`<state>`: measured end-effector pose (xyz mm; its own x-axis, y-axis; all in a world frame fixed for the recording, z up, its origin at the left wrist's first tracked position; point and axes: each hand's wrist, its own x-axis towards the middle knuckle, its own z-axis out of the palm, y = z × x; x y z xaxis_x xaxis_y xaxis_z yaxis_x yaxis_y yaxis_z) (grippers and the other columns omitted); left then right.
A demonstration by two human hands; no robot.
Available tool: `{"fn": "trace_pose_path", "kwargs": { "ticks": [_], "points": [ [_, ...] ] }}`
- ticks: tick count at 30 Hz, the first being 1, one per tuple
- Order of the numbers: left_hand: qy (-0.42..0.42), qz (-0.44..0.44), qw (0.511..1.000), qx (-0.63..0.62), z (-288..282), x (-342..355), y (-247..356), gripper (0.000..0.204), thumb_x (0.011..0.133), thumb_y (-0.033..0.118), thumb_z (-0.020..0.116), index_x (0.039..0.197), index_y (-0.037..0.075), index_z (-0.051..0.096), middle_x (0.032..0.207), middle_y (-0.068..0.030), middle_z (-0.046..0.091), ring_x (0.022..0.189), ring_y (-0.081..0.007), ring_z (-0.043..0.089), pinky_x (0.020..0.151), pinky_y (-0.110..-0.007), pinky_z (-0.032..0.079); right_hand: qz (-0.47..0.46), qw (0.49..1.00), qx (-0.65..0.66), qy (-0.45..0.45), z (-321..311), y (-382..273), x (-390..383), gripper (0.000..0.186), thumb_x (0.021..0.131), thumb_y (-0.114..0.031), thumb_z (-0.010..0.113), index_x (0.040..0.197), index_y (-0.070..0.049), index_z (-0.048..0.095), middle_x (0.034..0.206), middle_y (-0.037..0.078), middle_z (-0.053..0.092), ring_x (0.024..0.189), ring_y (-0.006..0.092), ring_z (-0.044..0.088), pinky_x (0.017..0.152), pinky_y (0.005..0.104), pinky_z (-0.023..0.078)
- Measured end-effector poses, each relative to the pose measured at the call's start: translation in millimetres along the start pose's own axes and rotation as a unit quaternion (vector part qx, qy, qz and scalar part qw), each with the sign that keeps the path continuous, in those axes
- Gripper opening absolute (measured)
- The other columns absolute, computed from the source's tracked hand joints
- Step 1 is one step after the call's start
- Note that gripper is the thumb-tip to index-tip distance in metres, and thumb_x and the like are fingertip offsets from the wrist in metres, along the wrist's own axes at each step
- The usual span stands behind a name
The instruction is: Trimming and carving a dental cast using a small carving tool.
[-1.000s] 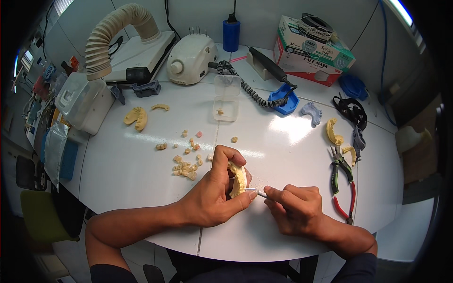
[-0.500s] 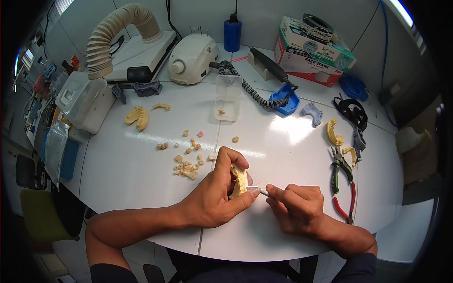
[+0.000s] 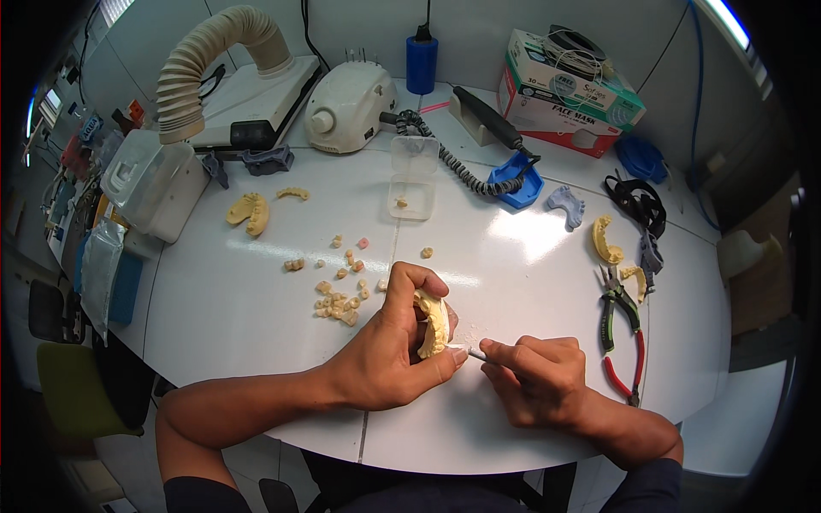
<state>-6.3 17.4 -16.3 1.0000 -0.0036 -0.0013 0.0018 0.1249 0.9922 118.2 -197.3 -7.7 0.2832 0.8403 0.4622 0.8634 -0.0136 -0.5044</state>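
Note:
My left hand (image 3: 385,350) is wrapped round a pale yellow dental cast (image 3: 433,327), held upright above the table, with its thumb by the cast's lower end. My right hand (image 3: 539,380) grips a slim metal hand tool (image 3: 477,356), whose light-coloured tip reaches to the lower right side of the cast at my left thumb. Small white shavings (image 3: 475,332) lie on the table (image 3: 239,316) beside the cast. A group of several loose tooth-coloured pieces (image 3: 338,305) lies left of my hands.
Pliers (image 3: 620,329), more casts (image 3: 248,214) and an open clear box (image 3: 410,197) lie around the work area. Behind stand a hose unit (image 3: 256,94), a white control box (image 3: 346,111), a handpiece (image 3: 487,115) and mask boxes (image 3: 564,94). A plastic container (image 3: 154,184) sits at left.
My left hand and the cast shifted slightly right, then back up and left. The metal tool's tip moves slightly against the cast.

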Motion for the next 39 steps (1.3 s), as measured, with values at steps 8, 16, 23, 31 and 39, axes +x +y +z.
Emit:
{"fn": "trace_pose_path", "kwargs": {
  "ticks": [8, 16, 23, 31, 39],
  "points": [
    [-0.007, -0.008, 1.0, -0.004, -0.6, 0.7, 1.5, 0.057, 0.096, -0.005, 0.064, 0.13, 0.011, 0.022, 0.112, -0.0103, 0.044, 0.098, -0.0111, 0.045, 0.086, -0.029, 0.042, 0.011, 1.0, 0.004, -0.009, -0.9, -0.9, 0.7, 0.034, 0.078, -0.003, 0.083, 0.112, -0.004, 0.077, 0.06, 0.0, 0.052, 0.042, 0.0154, 0.051, 0.039, 0.0323, 0.038],
    [-0.008, -0.026, 1.0, -0.003, -0.9, 0.2, 1.8, 0.055, 0.098, -0.004, 0.064, 0.13, 0.011, 0.022, 0.113, -0.0103, 0.044, 0.099, -0.0107, 0.048, 0.087, -0.029, 0.045, 0.006, 1.0, -0.014, -0.005, 0.8, 0.2, -0.6, 0.034, 0.079, -0.004, 0.083, 0.112, -0.004, 0.077, 0.061, 0.0, 0.052, 0.042, 0.015, 0.051, 0.039, 0.0323, 0.038],
    [-0.004, -0.043, 0.999, 0.011, -0.4, 0.8, 2.9, 0.054, 0.1, -0.001, 0.065, 0.13, 0.011, 0.022, 0.115, -0.0101, 0.045, 0.101, -0.0099, 0.05, 0.085, -0.027, 0.047, 0.004, 1.0, -0.017, 0.008, 0.9, 1.1, -0.1, 0.033, 0.08, -0.003, 0.083, 0.112, -0.003, 0.076, 0.061, 0.0, 0.051, 0.042, 0.0151, 0.051, 0.039, 0.0325, 0.038],
    [0.0, -0.027, 1.0, -0.002, -2.9, 2.1, 1.2, 0.057, 0.098, -0.003, 0.066, 0.131, 0.011, 0.022, 0.113, -0.0096, 0.044, 0.1, -0.0101, 0.047, 0.087, -0.027, 0.045, 0.008, 1.0, 0.001, 0.01, 0.5, 0.6, -1.2, 0.034, 0.08, -0.002, 0.083, 0.113, -0.003, 0.076, 0.061, 0.0, 0.053, 0.043, 0.0154, 0.052, 0.039, 0.0326, 0.039],
    [-0.002, -0.03, 1.0, -0.009, -0.9, 1.1, 3.3, 0.058, 0.097, -0.004, 0.065, 0.132, 0.011, 0.022, 0.113, -0.01, 0.044, 0.099, -0.0108, 0.047, 0.087, -0.028, 0.044, 0.008, 1.0, 0.004, -0.005, -0.8, -0.2, 0.8, 0.034, 0.079, -0.003, 0.083, 0.113, -0.003, 0.077, 0.062, 0.0, 0.054, 0.043, 0.015, 0.052, 0.04, 0.0317, 0.039]
  ]
}}
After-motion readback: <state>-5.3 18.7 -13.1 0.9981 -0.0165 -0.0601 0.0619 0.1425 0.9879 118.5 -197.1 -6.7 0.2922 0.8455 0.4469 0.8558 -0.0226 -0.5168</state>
